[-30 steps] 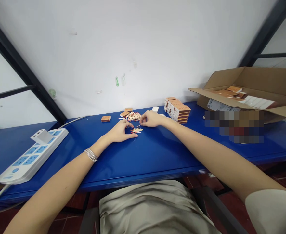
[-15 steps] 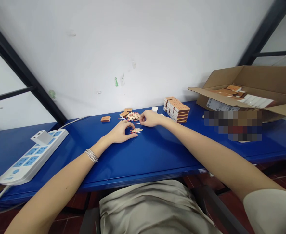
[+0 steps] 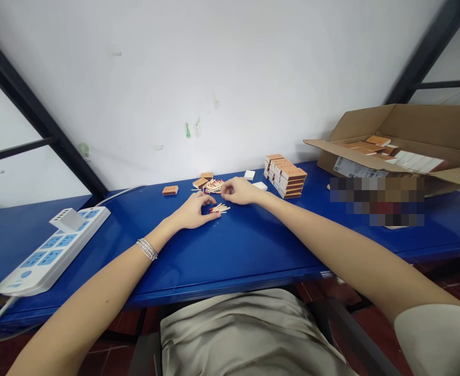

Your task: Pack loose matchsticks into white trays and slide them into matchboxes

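Matchsticks half-hidden by left hand, right hand

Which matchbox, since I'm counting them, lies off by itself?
The flat matchbox farthest left, with no other box touching it, unlike the stacked matchboxes at right.

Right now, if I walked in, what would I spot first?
The bright blue table grabs your eye, with a white power strip at its left end and an open cardboard box of matchboxes at the right. In the middle, the left hand and right hand sit by a pile of loose matches, beside a stack of matchboxes.
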The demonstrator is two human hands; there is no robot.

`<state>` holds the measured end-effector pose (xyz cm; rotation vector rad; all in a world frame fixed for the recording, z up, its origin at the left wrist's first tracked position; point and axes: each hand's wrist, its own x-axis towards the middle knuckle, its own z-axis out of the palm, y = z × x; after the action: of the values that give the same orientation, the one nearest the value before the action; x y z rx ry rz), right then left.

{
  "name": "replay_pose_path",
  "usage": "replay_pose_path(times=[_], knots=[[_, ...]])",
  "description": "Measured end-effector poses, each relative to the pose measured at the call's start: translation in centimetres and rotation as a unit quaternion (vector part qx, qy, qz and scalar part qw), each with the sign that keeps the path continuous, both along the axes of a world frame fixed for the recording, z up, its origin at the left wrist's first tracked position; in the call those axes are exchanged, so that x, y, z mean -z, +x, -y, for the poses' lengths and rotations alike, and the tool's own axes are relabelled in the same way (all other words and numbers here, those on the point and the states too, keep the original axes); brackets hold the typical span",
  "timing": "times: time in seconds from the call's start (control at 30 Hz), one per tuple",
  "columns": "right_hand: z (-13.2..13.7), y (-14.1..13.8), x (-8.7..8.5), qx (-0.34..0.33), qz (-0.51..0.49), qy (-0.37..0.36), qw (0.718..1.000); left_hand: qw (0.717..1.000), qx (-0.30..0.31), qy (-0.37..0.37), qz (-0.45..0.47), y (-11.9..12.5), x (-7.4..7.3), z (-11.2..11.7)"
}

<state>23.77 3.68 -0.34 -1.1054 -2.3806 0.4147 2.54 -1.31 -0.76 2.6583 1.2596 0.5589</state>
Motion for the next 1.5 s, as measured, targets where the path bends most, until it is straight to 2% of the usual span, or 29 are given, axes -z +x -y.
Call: replay_pose_path(times=[0.1,0.2,0.4,0.53,0.9,1.23,1.4,1.5], knots=[[-0.8,-0.2,1.1,0.047,0.015,0.084,0.995,1.000,0.011,0.004,0.002,0.0,0.0,0.0],[-1.1,-1.0,1.8,0.076,0.047,0.123,0.988,1.000,0.018,0.005,0.006,0.1,0.0,0.1],[-0.7,-2.4,1.8,0.124,0.077,0.116,0.982,1.000,0.015,0.004,0.007,0.1,0.1,0.1],[-0.7,-2.0,1.7,0.130,0.053,0.135,0.981,1.000,0.012,0.004,0.010,0.1,0.1,0.1],[-1.2,-1.0,0.9,0.128,-0.032,0.124,0.983,1.000,0.009,0.000,0.006,0.1,0.0,0.1],[-0.2,-1.0,0.4,0.113,-0.134,0.029,0.984,1.000,0.008,-0.007,0.005,0.1,0.0,0.1],[0.5,-1.4,0.2,0.065,-0.223,-0.104,0.967,0.999,-0.032,-0.009,0.016,0.3,-0.3,0.3],[1.1,-1.8,0.3,0.034,-0.243,-0.152,0.957,0.998,-0.061,-0.013,0.018,0.3,-0.5,0.5]])
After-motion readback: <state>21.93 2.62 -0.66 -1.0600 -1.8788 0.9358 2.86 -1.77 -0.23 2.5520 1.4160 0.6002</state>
